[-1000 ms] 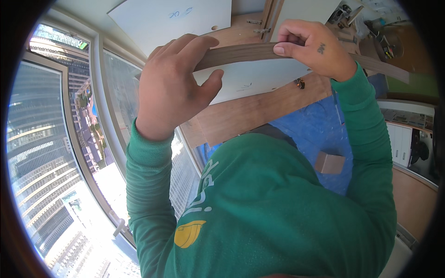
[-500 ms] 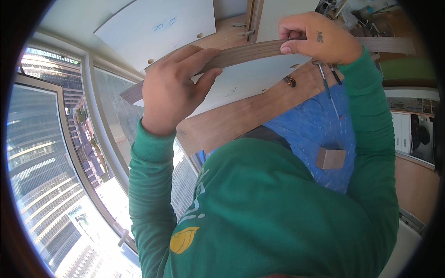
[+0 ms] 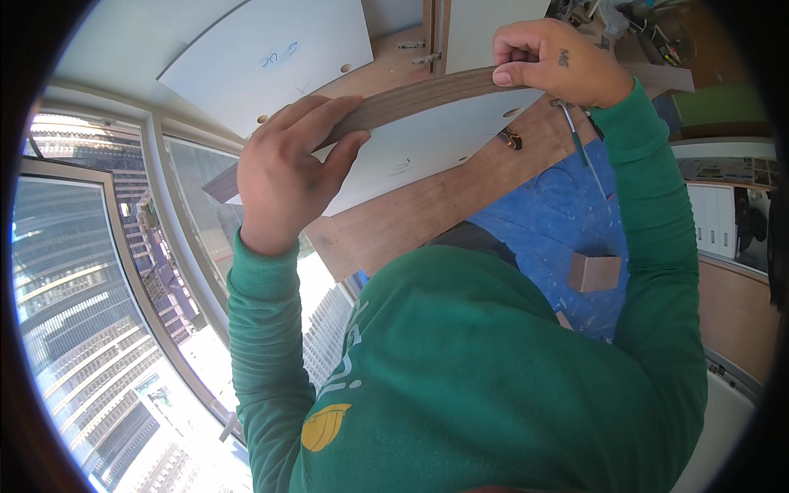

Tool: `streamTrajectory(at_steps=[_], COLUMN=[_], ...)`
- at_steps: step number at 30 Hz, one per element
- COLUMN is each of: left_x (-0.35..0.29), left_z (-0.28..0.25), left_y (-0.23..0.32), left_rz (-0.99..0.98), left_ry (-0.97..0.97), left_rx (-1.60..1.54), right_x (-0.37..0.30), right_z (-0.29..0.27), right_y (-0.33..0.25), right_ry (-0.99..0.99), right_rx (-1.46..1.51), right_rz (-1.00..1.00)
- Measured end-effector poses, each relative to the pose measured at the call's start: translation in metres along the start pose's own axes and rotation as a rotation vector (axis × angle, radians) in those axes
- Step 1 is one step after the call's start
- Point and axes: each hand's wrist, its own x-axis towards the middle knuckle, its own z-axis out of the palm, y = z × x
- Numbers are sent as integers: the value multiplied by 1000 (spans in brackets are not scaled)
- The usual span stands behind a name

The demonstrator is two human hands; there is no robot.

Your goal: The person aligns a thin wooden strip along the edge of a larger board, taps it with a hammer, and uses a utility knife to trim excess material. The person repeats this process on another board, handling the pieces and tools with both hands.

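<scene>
The left hand (image 3: 283,172) is now sitting farther from the right hand (image 3: 567,66) than a second ago, with more of the brown strip (image 3: 427,97) showing past it. Its thumb and fingers are clasping the strip, while the right thumb and curled fingers are pinching it. Long, narrow and finely grained lengthwise, it's stretching over the white panel (image 3: 411,160).

Gry-brn strip (image 3: 427,95) w/ streaks

Both hands (image 3: 283,168) (image 3: 571,66) on a long brown wood strip (image 3: 423,95), near a white panel (image 3: 427,144).
</scene>
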Motion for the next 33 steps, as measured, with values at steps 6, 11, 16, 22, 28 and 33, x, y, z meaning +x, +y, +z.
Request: streamTrajectory(at_steps=[6,11,16,22,28,33], left_x=[0,0,2,2,2,4], left_z=[0,0,0,1,-1,-3], left_y=[1,0,-1,-1,0,3], left_rz=[-18,-16,-13,-20,-21,-42], left_ry=[-17,-16,-16,-11,-12,-27], left_rx=[9,7,-5,-16,-5,-34], right_x=[0,1,2,1,2,3], right_z=[3,4,7,7,9,9], right_y=[5,6,6,7,6,6], right_ry=[3,1,43,37,58,51], right_rx=[19,17,11,22,-6,8], right_rz=[-16,-26,-44,-32,-53,-47])
